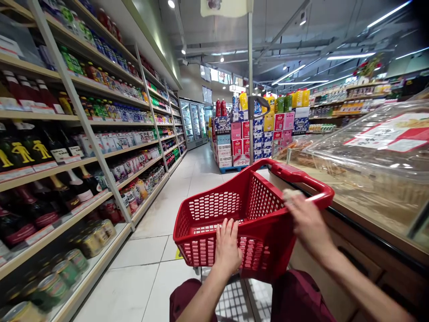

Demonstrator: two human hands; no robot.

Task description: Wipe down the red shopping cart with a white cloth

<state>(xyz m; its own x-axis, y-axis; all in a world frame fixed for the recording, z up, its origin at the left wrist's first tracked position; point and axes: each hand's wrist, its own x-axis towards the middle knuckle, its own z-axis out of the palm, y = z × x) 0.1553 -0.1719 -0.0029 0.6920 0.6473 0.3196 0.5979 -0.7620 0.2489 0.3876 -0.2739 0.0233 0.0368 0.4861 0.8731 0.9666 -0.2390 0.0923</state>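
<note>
A red plastic shopping basket sits in front of me, tilted, on a trolley frame. My left hand rests on the basket's near rim with its fingers curled over the edge. My right hand is blurred by motion beside the basket's right rim, close to the red handle. Something small and pale shows at its fingertips, but I cannot make out what it is. The basket looks empty inside.
Shelves of bottles, jars and cans line the left side of a tiled aisle. A counter with clear-lidded bulk food bins runs along the right. Stacked drink cartons and fridges stand further ahead. A metal pole rises behind the basket.
</note>
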